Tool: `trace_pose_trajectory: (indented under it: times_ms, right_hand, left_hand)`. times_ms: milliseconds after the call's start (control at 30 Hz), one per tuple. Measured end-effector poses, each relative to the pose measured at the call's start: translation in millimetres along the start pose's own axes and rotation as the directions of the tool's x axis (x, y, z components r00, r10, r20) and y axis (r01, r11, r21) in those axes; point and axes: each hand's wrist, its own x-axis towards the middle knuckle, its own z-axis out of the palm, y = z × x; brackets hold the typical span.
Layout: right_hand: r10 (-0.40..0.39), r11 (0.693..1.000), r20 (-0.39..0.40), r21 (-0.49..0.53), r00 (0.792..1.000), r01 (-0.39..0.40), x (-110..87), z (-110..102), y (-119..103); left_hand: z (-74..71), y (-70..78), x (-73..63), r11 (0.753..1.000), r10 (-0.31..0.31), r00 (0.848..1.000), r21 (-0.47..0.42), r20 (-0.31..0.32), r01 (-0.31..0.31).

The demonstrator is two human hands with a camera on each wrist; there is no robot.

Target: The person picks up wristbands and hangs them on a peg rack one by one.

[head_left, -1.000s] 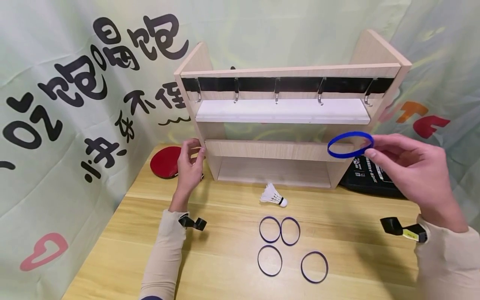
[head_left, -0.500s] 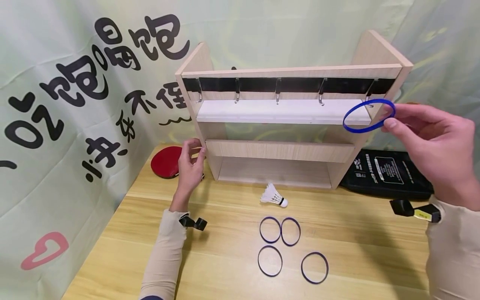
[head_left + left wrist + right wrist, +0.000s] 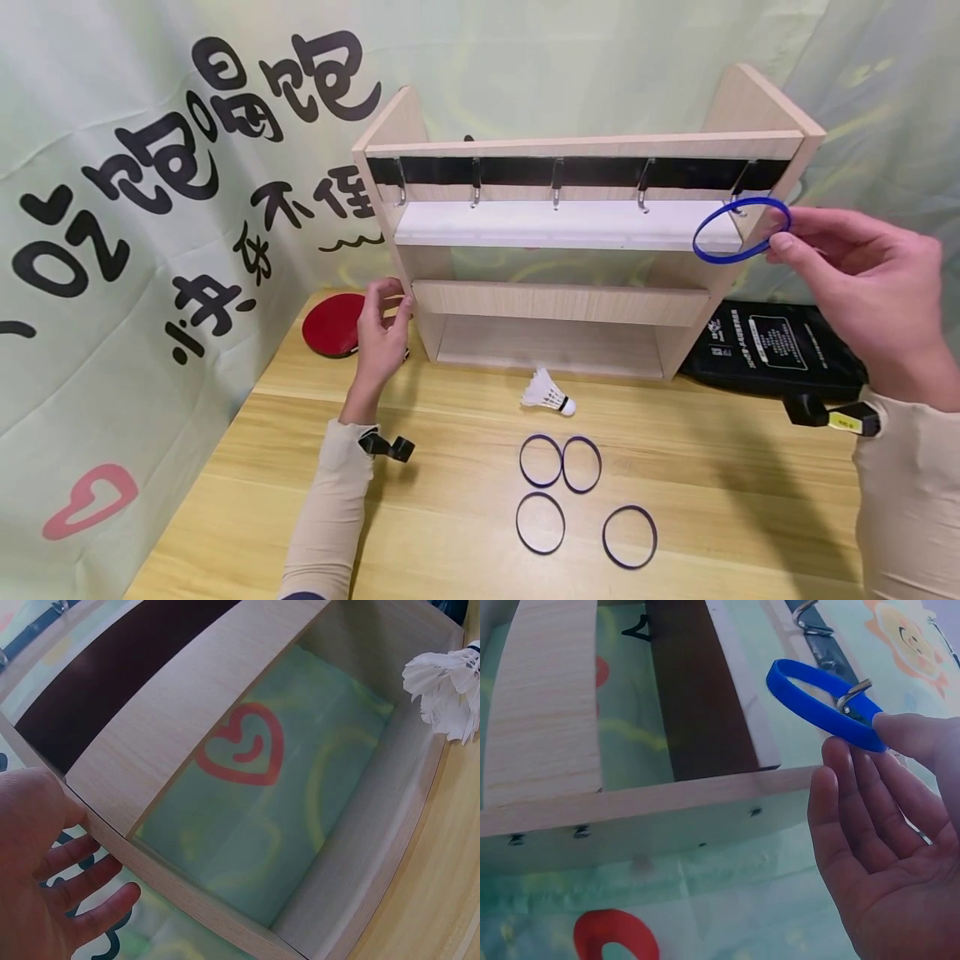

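Note:
My right hand pinches a blue silicone wristband between thumb and fingers. In the right wrist view the wristband is tilted, and the rightmost metal hook shows within its outline. Whether the band hangs on that hook I cannot tell. At the shelf's left side, my left hand touches the side panel of the wooden rack. Seen from the left wrist, that hand's fingers are loosely bent and spread beside the panel, holding nothing.
Several dark blue bands lie on the wooden table, near a white shuttlecock. A red table-tennis paddle lies left of the rack, a black case right of it. More hooks line the black strip.
My right hand has carried the blue wristband up and to the right, to the rightmost hook; over the last half second it barely moved. The left hand stays in place.

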Motion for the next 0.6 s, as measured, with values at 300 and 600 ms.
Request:
trace_pose_trajectory:
  times_ms: [300,600]
  right_hand:
    - [0.032,0.994,0.073,-0.108,0.997,-0.024,-7.9,-6,13]
    - [-0.005,0.994,0.133,-0.111,0.991,0.020,-19.3,-4,17]
  left_hand:
    - [-0.5,-0.9,-0.6,1.000,0.002,1.000,-0.004,0.006,-0.002]
    - [-0.3,-0.9,-0.9,1.000,0.000,1.000,0.005,0.007,0.000]
